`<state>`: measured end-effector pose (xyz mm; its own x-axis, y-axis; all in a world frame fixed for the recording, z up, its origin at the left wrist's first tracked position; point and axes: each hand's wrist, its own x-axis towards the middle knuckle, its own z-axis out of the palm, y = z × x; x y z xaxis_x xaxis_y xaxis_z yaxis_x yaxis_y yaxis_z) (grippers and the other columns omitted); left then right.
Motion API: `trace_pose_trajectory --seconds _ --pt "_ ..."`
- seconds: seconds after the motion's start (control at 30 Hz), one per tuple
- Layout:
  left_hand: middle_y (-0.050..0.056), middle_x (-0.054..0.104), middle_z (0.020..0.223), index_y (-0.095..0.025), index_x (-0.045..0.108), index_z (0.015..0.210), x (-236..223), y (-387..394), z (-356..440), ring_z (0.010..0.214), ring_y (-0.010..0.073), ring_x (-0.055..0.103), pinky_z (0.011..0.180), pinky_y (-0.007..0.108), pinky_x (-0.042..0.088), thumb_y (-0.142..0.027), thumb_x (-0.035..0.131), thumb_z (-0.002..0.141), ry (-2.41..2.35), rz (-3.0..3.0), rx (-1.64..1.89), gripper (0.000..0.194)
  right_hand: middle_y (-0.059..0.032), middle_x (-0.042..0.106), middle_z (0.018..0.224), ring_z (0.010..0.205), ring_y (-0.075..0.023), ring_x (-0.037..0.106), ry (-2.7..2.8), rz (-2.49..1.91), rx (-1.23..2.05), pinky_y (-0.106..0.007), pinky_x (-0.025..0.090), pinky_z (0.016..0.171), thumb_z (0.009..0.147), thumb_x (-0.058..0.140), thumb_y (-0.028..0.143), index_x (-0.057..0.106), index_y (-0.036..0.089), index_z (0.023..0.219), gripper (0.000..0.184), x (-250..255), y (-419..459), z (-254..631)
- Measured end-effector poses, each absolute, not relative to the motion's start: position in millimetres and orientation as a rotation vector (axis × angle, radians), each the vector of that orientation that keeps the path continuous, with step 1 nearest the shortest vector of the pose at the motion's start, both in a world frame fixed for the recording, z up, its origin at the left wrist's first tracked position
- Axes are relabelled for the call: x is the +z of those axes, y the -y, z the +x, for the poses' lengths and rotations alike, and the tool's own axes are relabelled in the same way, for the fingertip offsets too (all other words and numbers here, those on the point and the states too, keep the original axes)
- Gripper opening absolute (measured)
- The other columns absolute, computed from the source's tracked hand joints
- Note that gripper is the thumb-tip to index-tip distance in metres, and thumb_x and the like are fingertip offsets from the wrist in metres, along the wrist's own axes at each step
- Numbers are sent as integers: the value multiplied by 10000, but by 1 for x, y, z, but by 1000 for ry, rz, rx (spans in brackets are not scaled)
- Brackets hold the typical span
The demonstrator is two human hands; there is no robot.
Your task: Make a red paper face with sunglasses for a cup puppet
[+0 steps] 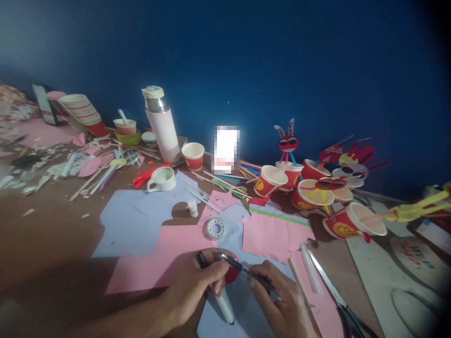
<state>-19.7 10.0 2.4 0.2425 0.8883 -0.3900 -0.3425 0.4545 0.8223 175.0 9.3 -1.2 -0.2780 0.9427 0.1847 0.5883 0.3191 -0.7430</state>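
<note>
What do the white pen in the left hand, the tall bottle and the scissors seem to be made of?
White pen: probably plastic, smooth with slight sheen.
Tall bottle: likely metal, from its shiny neck; pale body perhaps painted.
Scissors: blades seem steel, bright and smooth; black handles look like plastic.

Left hand (197, 284) on a white marker (224, 305), right hand (283, 298) gripping a black pen (230, 261), blue paper (243, 319) beneath, scissors (327, 277) over to the right!

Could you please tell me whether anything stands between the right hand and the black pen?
Nothing visible does: the right hand grips the black pen directly. The left hand, holding a white marker, is near the pen's other end, not between them.
</note>
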Motion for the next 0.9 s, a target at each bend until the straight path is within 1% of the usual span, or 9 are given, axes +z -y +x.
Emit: trace_pose_trajectory --seconds 0.07,0.2,0.33,0.47,0.63,0.77,0.9 --pt "-57 425 452 -108 666 929 2 -10 -20 445 76 372 497 232 304 -372 658 774 -965 653 945 306 1 629 661 560 -140 593 1988 -1332 722 -225 458 531 880 506 303 615 229 837 138 0 -9 174" --pt "-60 414 442 -103 675 917 4 -9 -19 436 74 357 484 231 295 -362 688 743 -948 626 953 312 0 640 665 544 -133 599 2003 -1284 707 -211 470 517 873 516 284 606 226 836 113 -1 -10 174" --pt "-54 434 454 -107 676 913 3 -8 -18 444 70 364 491 227 292 -345 691 745 -944 624 967 291 -8 658 697 563 -138 621 1952 -1296 701 -204 490 536 864 535 301 604 227 870 101 -3 -7 173" --pt "-63 417 438 -116 671 874 2 -7 -16 440 64 360 491 220 282 -328 700 740 -931 597 1000 252 0 629 652 502 -131 583 1902 -1330 749 -207 466 485 866 525 360 607 226 834 160 -3 -2 169" --pt "-59 428 439 -115 667 854 3 -6 -15 449 74 369 497 230 287 -339 690 747 -948 650 1016 249 5 595 614 491 -130 556 1874 -1345 752 -206 449 475 870 506 404 601 224 792 217 -1 2 165" --pt "-60 421 435 -117 668 862 3 -6 -16 449 74 357 501 234 288 -339 676 761 -983 678 1007 244 -1 597 599 507 -138 562 1905 -1335 830 -207 437 476 888 473 388 589 221 770 235 -3 3 166" --pt "-62 410 431 -118 666 829 4 -6 -16 445 70 360 494 229 275 -352 675 759 -975 672 997 245 10 595 592 508 -128 548 1942 -1319 910 -201 405 473 897 455 341 584 212 794 209 -4 3 168"
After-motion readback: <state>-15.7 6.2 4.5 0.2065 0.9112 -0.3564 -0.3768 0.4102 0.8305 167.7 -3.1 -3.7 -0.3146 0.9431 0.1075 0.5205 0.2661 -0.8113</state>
